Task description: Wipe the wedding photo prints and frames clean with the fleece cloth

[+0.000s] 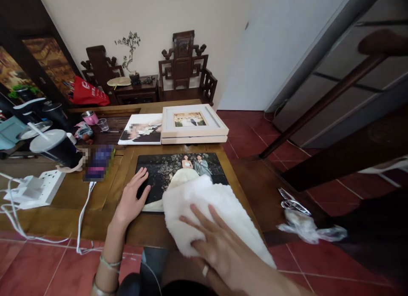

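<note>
Photo panel (183, 172) lies flat at the centre of the frame on the wooden table (110, 198), partly covered. Going across from the left, I see a white power strip (52, 183) at the left edge, a lidded cup (62, 153) with a straw just beyond it, and a pixelated phone (98, 163) with a white cable plugged in. Next, I have the left hand (132, 198) open, fingers apart, resting on the panel's left edge. Above centre, a print (140, 134) sits beside a pale picture frame (194, 117). Right of centre, the right hand (215, 240) lies spread over a fluffy white cloth (204, 194), which covers the panel's lower right. At lower right, I see a shiny metal tool (295, 202) touching crumpled plastic (306, 226).
</note>
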{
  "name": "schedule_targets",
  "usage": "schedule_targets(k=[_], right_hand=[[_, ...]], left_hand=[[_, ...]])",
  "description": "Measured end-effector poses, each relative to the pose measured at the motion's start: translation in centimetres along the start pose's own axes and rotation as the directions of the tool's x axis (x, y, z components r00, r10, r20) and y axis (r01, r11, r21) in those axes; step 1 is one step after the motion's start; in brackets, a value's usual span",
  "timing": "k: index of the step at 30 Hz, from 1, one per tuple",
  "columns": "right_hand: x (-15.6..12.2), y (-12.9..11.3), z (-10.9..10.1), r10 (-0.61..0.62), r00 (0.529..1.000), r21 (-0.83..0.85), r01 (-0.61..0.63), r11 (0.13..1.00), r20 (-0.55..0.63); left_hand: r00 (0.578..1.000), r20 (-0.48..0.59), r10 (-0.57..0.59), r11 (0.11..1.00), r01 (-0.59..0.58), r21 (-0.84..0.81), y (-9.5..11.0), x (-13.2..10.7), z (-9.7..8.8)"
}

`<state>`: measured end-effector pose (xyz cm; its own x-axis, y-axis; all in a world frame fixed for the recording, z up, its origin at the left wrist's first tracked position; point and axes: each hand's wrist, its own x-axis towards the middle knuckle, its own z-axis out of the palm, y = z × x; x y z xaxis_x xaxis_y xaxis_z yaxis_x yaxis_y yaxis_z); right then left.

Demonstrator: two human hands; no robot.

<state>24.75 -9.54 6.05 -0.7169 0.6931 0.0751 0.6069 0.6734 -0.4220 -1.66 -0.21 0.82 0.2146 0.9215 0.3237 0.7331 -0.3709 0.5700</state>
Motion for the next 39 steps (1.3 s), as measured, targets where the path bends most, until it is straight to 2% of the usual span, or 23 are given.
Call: schedule_targets(k=[4,6,8,11,13,15,18,21,23,26,30,34,36,39], right_hand=[[4.6,3.2,-1.9,0.046,0.998,0.005,-0.046,0.999,0.031],[8.0,5.6,-2.0,0.082,0.997,-0.061,-0.082,0.995,-0.008],[11.0,7.4,-1.7,0.165,0.982,-0.133,-0.177,0.975,-0.093],[13.3,8.1,-0.8,0.227,0.958,-0.193,-0.260,0.946,-0.178],[12.8,7.0,0.1,0.234,0.952,-0.211,-0.274,0.938,-0.198],[10.8,5.1,1.2,0.206,0.962,-0.210,-0.242,0.947,-0.178],[6.2,1.8,2.4,0.060,0.990,-0.151,-0.079,0.985,-0.129],[2.2,-0.7,2.4,-0.058,0.993,-0.075,0.051,0.996,-0.105],[1.3,-1.3,1.8,-0.071,0.995,-0.021,0.070,0.997,-0.068],[3.2,-0.1,0.4,-0.031,1.000,0.025,0.031,0.999,-0.003],[9.6,3.5,-0.9,0.053,0.998,-0.058,-0.051,0.997,0.022],[14.9,6.4,-0.8,0.121,0.986,-0.137,-0.136,0.981,-0.113],[15.8,6.6,-0.1,0.136,0.976,-0.154,-0.163,0.975,-0.170],[14.4,5.0,1.3,0.133,0.969,-0.172,-0.171,0.970,-0.209]], left_hand=[[1.000,0.001,-0.009,1.000,0.009,-0.006,0.0,0.0,0.0],[1.000,0.002,-0.011,1.000,0.011,-0.010,0.1,0.0,-0.1],[1.000,0.007,-0.014,1.000,0.015,-0.010,0.3,0.0,-0.2],[0.999,0.030,-0.016,1.000,0.016,-0.010,0.3,-0.2,-0.3],[0.999,0.042,-0.012,1.000,0.013,-0.012,0.2,-0.3,-0.3],[0.999,0.038,-0.015,1.000,0.016,-0.013,0.0,-0.3,-0.2],[0.998,0.039,-0.044,0.999,0.044,-0.011,-0.2,-0.4,0.0],[0.997,0.050,-0.056,0.998,0.057,-0.007,-0.4,-0.4,0.1],[0.997,0.050,-0.052,0.999,0.052,-0.005,-0.5,-0.4,0.2],[0.997,0.058,-0.054,0.999,0.054,0.000,-0.6,-0.3,0.2],[0.997,0.057,-0.059,0.998,0.060,-0.011,-0.6,-0.4,0.1],[0.997,0.051,-0.054,0.998,0.056,-0.025,-0.5,-0.4,0.0],[0.997,0.045,-0.056,0.998,0.057,-0.037,-0.5,-0.3,0.0],[0.997,0.035,-0.067,0.996,0.069,-0.057,-0.5,-0.3,0.0]])
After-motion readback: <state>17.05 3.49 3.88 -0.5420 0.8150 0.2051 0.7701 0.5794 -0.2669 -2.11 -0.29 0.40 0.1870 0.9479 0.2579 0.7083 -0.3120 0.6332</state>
